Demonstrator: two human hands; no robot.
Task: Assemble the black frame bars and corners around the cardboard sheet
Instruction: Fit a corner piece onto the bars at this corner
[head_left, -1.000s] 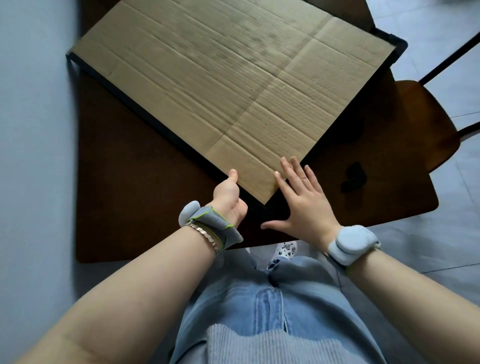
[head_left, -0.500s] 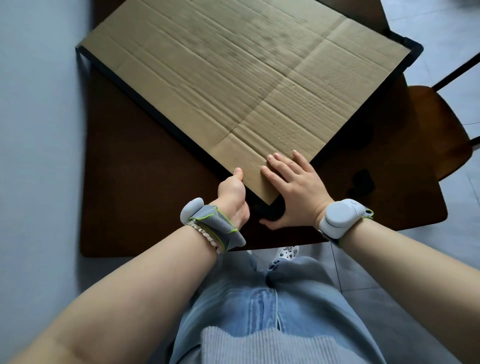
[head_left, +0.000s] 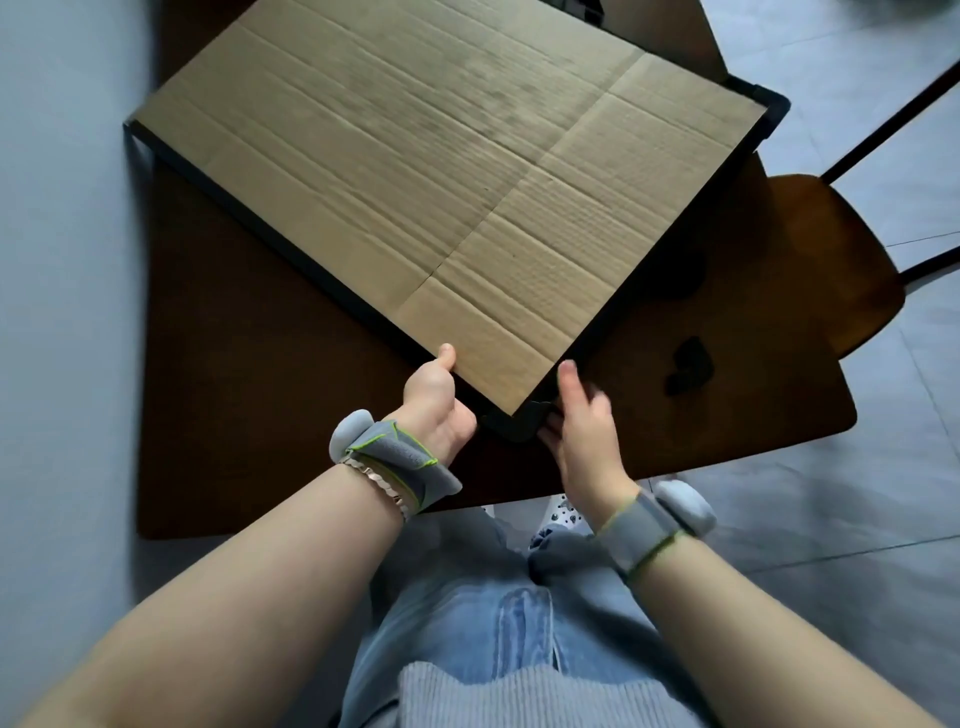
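Our right hand (head_left: 584, 426) has slid off the cardboard sheet (head_left: 441, 182) and now curls its fingers (head_left: 551, 439) round the near corner (head_left: 514, 423); our left hand (head_left: 439, 405) grips the left bar (head_left: 288, 260). We judge two sides framed on the table (head_left: 234, 415), with a loose corner (head_left: 688, 364) waiting nearby.

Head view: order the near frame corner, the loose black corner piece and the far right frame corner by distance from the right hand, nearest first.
1. Near frame corner, touching the right hand.
2. Loose black corner piece, on the table, rightward.
3. Far right frame corner, across the cardboard.
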